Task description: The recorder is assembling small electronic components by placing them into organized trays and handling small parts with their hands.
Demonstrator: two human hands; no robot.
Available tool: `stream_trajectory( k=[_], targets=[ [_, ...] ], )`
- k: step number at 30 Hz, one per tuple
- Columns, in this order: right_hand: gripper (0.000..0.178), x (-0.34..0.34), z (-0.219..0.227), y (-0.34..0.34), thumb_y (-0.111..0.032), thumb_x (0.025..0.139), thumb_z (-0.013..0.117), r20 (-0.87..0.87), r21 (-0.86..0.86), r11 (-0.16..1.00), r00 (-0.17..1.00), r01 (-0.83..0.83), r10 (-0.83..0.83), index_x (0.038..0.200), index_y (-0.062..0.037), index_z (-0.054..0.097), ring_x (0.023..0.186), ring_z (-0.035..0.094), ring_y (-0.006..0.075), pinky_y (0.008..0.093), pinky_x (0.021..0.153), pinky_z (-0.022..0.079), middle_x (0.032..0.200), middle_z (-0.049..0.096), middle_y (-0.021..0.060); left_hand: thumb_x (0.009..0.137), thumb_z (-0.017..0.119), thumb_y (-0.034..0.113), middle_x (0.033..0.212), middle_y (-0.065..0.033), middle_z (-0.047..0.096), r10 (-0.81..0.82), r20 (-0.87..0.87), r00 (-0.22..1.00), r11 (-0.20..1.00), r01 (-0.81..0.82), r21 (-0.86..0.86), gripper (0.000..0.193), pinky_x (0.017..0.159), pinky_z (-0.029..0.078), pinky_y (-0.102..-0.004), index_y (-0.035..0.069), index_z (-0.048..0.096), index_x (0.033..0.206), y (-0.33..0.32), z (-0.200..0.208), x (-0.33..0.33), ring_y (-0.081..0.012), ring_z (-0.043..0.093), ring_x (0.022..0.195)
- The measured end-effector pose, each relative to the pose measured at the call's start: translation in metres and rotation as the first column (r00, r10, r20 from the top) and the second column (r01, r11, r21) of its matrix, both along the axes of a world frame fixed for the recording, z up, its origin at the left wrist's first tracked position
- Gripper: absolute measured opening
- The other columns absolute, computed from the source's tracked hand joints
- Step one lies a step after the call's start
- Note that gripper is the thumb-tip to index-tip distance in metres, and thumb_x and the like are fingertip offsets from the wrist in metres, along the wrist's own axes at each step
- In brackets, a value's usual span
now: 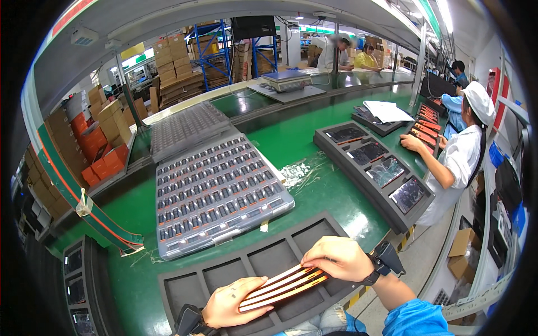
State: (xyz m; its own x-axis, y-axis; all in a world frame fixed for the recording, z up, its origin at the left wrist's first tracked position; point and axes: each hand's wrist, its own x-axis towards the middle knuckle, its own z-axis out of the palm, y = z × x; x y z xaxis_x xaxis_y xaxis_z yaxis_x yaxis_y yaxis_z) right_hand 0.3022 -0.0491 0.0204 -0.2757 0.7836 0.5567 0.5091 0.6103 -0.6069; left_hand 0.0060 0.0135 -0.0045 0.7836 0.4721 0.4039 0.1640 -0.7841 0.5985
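A stack of several thin, flat pieces (283,288) with pale and orange edges, about phone-sized, is held between my hands. My left hand (232,302) wraps round the left end of the stack. At the right end, my right hand (335,259) pinches the pieces with thumb and fingers. Under them lies a black foam tray (166,280) divided into wide compartments; those that show are bare, and part of the tray is hidden by my hands.
On the green bench (330,201), a clear tray (224,196) holds rows of small dark parts. A foam tray of phone-like panels (372,168) stands at right; similar trays (84,280) are stacked at left. A co-worker (462,145) handles a tray with orange pieces (424,131).
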Motion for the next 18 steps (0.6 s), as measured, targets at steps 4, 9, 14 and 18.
stream_trajectory(
  k=[4,9,14,18],
  targets=[
    [0.015,0.005,0.004,0.006,-0.006,0.082,0.073,0.249,0.195,0.976,0.967,-0.1,0.049,0.097,-0.004,0.07,0.092,0.068,0.0242,0.0341,0.078,0.056,0.101,0.072,0.0074,0.075,0.087,0.027,0.117,-0.0132,0.069,0.005,0.012,1.0,1.0,-0.004,-0.02,0.063,0.086,0.058,-0.0347,0.006,0.06,0.128,0.001,0.002,0.0,-0.0287,0.071,0.101],
    [0.019,0.009,0.004,-0.001,-0.018,0.082,0.077,0.271,0.218,0.976,0.962,-0.029,-0.031,0.097,-0.0056,0.073,0.099,0.068,0.023,0.0336,0.084,0.055,0.112,0.072,0.0062,0.075,0.087,0.027,0.117,-0.0134,0.069,0.018,0.009,1.0,1.0,-0.018,-0.016,0.062,0.086,0.058,-0.0348,0.006,0.061,0.127,0.003,-0.001,0.0,-0.0288,0.071,0.101],
    [0.021,0.005,-0.006,-0.01,-0.016,0.088,0.071,0.196,0.083,0.994,0.977,0.072,-0.088,0.107,-0.0053,0.072,0.109,0.066,0.0256,0.0361,0.092,0.053,0.116,0.071,0.008,0.073,0.089,0.026,0.115,-0.0138,0.07,0.05,0.033,0.998,0.998,-0.049,-0.027,0.063,0.086,0.058,-0.0347,0.004,0.062,0.125,0.002,0.001,0.002,-0.0285,0.071,0.099],
    [0.027,0.014,-0.003,-0.008,-0.018,0.095,0.063,0.028,-0.075,0.997,0.999,0.028,-0.026,0.118,-0.0047,0.069,0.112,0.064,0.0284,0.0377,0.098,0.05,0.118,0.07,0.0103,0.073,0.089,0.026,0.114,-0.0138,0.07,0.044,0.018,0.999,0.999,-0.043,-0.028,0.062,0.085,0.058,-0.0345,0.004,0.062,0.124,0.001,-0.001,0.002,-0.0286,0.071,0.099]
  ],
)
